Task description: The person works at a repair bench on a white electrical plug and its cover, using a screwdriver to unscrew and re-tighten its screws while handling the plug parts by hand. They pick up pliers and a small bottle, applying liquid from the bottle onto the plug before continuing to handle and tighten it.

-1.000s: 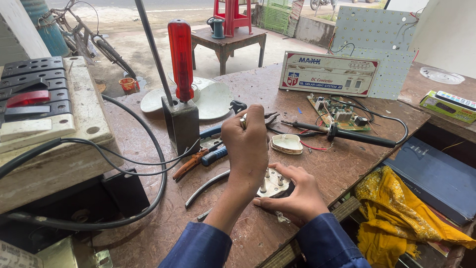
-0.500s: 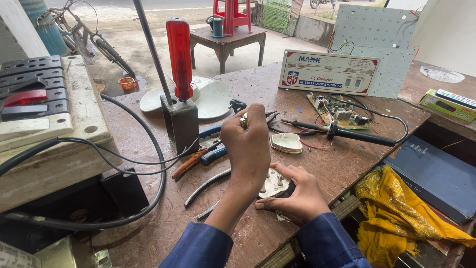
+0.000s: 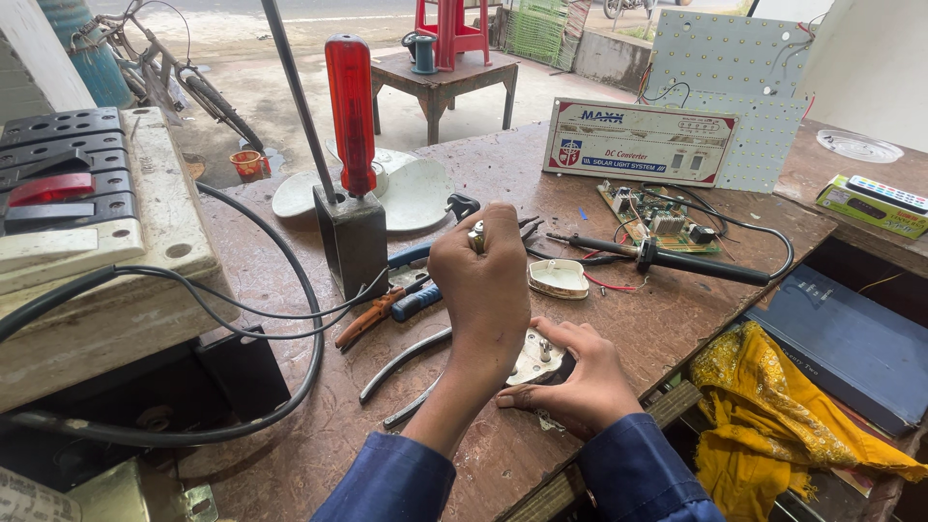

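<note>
My left hand is closed in a fist around a small upright tool, whose pale metal end sticks out above the fingers. The tool points down onto a white plastic fitting lying on the brown worktable. My right hand rests on the table and holds this fitting at its near side with fingers and thumb. The tool's tip is hidden behind my left hand.
A red-handled screwdriver stands in a metal block. Pliers, a white oval cover, a soldering iron and a circuit board lie around. A switchboard sits left, yellow cloth right.
</note>
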